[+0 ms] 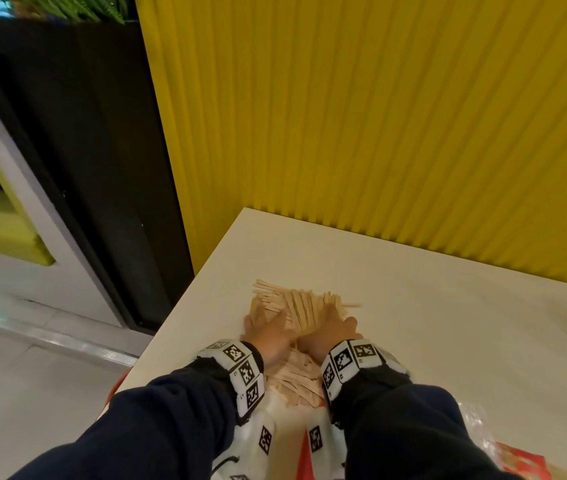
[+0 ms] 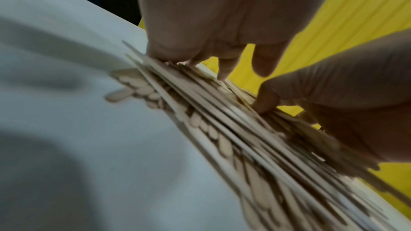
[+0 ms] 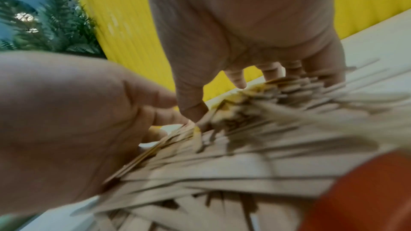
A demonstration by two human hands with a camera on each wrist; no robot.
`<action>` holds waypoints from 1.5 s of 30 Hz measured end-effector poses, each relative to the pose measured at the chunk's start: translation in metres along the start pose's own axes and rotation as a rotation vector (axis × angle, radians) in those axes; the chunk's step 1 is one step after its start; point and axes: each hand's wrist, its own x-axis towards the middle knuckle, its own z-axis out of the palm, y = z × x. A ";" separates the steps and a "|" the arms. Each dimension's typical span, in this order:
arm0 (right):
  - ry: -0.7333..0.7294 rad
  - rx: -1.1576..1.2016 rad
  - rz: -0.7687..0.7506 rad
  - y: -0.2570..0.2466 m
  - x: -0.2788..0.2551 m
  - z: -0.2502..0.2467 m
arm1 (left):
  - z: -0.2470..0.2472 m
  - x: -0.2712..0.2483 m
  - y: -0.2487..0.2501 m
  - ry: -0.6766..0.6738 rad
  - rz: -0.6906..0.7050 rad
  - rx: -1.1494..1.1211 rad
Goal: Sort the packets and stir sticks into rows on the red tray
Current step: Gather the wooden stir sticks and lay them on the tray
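Note:
A heap of pale wooden stir sticks (image 1: pixel 297 306) lies on the white table (image 1: pixel 431 306), fanned out unevenly. My left hand (image 1: pixel 264 329) presses on the heap's left side with fingers stretched out. My right hand (image 1: pixel 331 328) presses on its right side the same way. In the left wrist view, the left hand's fingertips (image 2: pixel 222 73) touch the stir sticks (image 2: pixel 233 129). In the right wrist view, the right hand's thumb (image 3: pixel 191 110) and fingers rest on the stir sticks (image 3: pixel 255 138). More sticks (image 1: pixel 296 377) lie between my wrists. A strip of the red tray (image 1: pixel 304 457) shows beneath my arms.
A red packet (image 1: pixel 524 462) and crumpled clear plastic (image 1: pixel 472 419) lie at the near right. The yellow ribbed wall (image 1: pixel 379 116) stands just behind the table. The table's left edge (image 1: pixel 185 306) drops to the floor beside a black planter column (image 1: pixel 84 133).

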 end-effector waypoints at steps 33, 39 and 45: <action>0.173 -0.043 -0.089 0.060 -0.026 -0.084 | -0.013 -0.051 0.014 -0.018 0.050 0.201; 0.205 0.253 -0.207 0.054 -0.069 -0.087 | -0.027 -0.089 0.022 0.001 0.121 0.009; 0.004 0.631 -0.423 0.037 -0.152 -0.052 | -0.037 -0.141 0.023 -0.092 0.245 -0.525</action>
